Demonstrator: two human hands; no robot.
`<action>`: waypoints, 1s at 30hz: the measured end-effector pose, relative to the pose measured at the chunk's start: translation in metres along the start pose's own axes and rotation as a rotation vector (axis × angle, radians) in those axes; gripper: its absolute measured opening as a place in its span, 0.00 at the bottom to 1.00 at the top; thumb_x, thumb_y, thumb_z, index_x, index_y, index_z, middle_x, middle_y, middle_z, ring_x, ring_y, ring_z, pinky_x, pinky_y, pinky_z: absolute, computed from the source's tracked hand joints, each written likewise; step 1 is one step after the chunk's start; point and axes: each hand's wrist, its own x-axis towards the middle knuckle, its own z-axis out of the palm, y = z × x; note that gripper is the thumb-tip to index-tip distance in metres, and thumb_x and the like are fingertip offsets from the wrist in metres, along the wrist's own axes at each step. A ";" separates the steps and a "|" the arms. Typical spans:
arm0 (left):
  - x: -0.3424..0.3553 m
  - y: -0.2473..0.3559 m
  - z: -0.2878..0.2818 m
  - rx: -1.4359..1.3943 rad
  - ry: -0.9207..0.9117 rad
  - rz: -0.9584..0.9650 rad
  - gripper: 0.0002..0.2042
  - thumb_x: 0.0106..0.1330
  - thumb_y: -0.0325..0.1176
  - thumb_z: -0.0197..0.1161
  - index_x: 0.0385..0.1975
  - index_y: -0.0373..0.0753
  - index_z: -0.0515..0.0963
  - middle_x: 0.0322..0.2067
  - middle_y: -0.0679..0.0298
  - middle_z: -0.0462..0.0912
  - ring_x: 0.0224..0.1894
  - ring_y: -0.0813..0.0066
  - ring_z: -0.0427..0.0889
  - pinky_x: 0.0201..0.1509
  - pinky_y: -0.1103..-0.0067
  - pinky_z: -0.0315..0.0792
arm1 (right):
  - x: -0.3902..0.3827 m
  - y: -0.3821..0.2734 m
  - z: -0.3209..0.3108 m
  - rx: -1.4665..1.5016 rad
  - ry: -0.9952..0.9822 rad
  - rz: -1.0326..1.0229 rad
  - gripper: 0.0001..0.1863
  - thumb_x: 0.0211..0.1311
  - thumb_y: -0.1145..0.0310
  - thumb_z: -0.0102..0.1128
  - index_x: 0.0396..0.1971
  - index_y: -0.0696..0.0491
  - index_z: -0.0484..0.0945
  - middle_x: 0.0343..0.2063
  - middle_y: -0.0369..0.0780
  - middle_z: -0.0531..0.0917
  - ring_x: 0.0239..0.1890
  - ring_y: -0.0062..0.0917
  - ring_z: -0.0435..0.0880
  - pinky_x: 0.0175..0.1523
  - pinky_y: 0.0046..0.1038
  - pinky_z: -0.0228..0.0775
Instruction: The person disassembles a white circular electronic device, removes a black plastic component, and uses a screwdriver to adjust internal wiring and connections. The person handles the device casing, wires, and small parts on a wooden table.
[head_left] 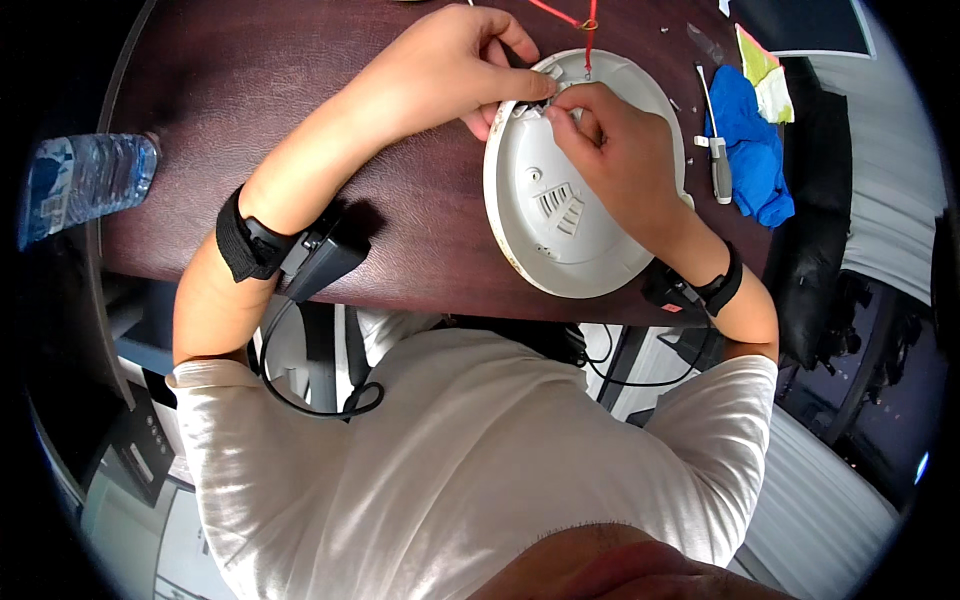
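A white round plastic housing, shallow like a dish, with slotted vents, lies tilted near the table's front edge. At its upper left rim my left hand is closed, the thumb pressing the edge and the fingers partly behind it. A small dark piece shows beneath that thumb. Reaching over the housing from the right, my right hand is pinched close to the left thumb; whatever its fingertips hold is hidden. Red wires run from the housing's far side toward the upper edge of the view.
To the right lie a screwdriver, a blue cloth and a yellow-and-white piece. Small bits are scattered beside the housing. A clear water bottle lies at the left edge of the dark brown table. Cabled black devices are strapped to both wrists.
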 end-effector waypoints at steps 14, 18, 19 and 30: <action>0.001 -0.004 0.004 -0.098 -0.040 -0.027 0.15 0.65 0.37 0.64 0.42 0.31 0.75 0.22 0.65 0.79 0.21 0.80 0.81 0.21 0.87 0.76 | -0.004 0.004 -0.002 -0.069 -0.009 -0.055 0.05 0.59 0.71 0.64 0.34 0.54 0.79 0.11 0.35 0.73 0.12 0.19 0.69 0.19 0.22 0.59; 0.003 -0.007 0.004 -0.288 -0.036 -0.107 0.14 0.68 0.36 0.59 0.43 0.30 0.75 0.23 0.66 0.76 0.21 0.79 0.81 0.23 0.86 0.79 | -0.006 0.004 -0.001 -0.007 0.025 -0.030 0.05 0.59 0.71 0.64 0.34 0.54 0.79 0.11 0.36 0.73 0.12 0.18 0.69 0.19 0.22 0.58; 0.004 -0.008 0.004 -0.283 -0.039 -0.108 0.13 0.69 0.36 0.57 0.43 0.30 0.75 0.23 0.66 0.75 0.21 0.79 0.81 0.23 0.86 0.79 | -0.006 0.004 -0.001 -0.013 0.014 -0.009 0.05 0.59 0.71 0.64 0.34 0.55 0.79 0.11 0.36 0.73 0.11 0.18 0.69 0.19 0.22 0.58; 0.006 -0.014 0.002 -0.245 -0.097 -0.165 0.12 0.69 0.32 0.57 0.42 0.29 0.76 0.26 0.66 0.75 0.23 0.79 0.82 0.26 0.85 0.81 | -0.004 0.006 -0.004 -0.166 -0.052 -0.130 0.06 0.58 0.72 0.65 0.34 0.55 0.79 0.13 0.39 0.76 0.14 0.25 0.75 0.21 0.25 0.63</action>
